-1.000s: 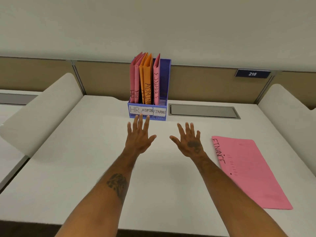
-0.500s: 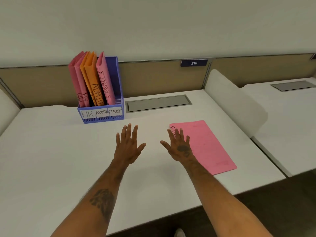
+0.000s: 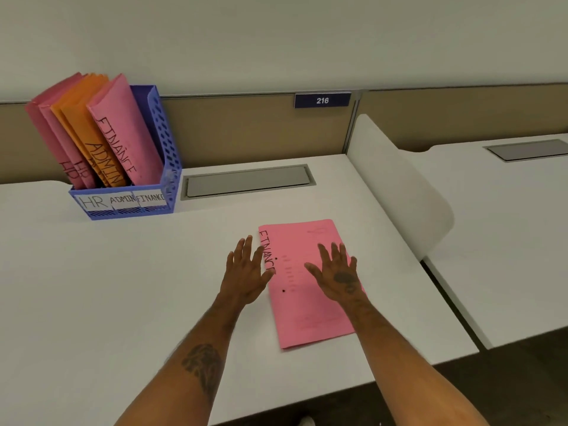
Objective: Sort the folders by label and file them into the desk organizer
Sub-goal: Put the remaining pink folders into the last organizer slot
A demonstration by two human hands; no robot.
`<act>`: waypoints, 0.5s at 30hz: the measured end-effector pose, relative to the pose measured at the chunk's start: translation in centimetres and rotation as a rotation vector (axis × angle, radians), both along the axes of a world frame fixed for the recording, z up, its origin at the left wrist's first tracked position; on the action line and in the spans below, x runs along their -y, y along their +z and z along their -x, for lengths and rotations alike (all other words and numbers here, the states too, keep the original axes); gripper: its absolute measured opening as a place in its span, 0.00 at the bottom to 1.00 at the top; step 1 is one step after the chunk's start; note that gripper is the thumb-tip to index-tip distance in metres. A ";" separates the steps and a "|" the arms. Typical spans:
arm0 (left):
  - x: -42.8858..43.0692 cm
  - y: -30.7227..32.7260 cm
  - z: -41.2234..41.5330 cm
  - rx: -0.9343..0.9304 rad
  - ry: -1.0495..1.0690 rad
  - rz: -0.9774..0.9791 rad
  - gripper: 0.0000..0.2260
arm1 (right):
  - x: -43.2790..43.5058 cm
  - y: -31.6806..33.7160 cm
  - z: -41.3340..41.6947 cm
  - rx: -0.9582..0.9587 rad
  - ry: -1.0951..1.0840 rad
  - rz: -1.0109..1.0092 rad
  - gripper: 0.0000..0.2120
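A pink folder marked FINANCE [image 3: 302,305] lies flat on the white desk [image 3: 107,287]. My right hand [image 3: 336,272] hovers over its right half, fingers spread, holding nothing. My left hand [image 3: 246,270] is spread at the folder's left edge, its thumb over the lettering. At the back left stands the blue desk organizer [image 3: 167,182] with slots labelled HR, ADMIN and FINANCE. It holds two pink HR folders [image 3: 66,142], orange ADMIN folders [image 3: 89,133] and one pink FINANCE folder [image 3: 126,133], all leaning left.
A grey cable hatch [image 3: 247,181] is set into the desk behind the folder. A white curved divider [image 3: 396,186] separates a neighbouring desk [image 3: 504,226] on the right. A tan partition with a sign reading 216 [image 3: 322,100] runs along the back. The desk's front edge is close.
The view has swung right, so the organizer now sits far left. Both hands have moved right from the bare desk onto the flat pink FINANCE folder.
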State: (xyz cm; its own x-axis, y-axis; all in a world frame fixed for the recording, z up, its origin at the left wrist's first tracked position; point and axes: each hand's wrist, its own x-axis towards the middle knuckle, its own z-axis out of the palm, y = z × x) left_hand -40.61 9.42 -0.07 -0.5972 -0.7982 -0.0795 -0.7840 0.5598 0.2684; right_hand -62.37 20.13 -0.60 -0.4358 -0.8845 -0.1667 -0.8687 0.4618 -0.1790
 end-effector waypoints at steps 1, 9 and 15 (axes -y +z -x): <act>-0.4 -0.5 0.7 0.000 0.020 -0.030 0.33 | -0.4 -0.5 1.0 0.008 -0.002 -0.015 0.37; -2.4 -2.5 4.2 -0.038 0.227 -0.265 0.36 | -1.7 -3.3 4.9 0.119 -0.078 -0.073 0.37; -2.6 -2.4 5.8 -0.050 0.451 -0.323 0.32 | -1.7 -4.3 4.4 0.079 -0.106 -0.041 0.36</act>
State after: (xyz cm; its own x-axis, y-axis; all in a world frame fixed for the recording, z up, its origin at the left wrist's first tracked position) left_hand -46.44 12.02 -2.49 -0.2108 -0.9155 -0.3427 -0.9090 0.0547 0.4132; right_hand -66.79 21.82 -4.91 -0.5104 -0.8258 -0.2399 -0.7985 0.5587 -0.2242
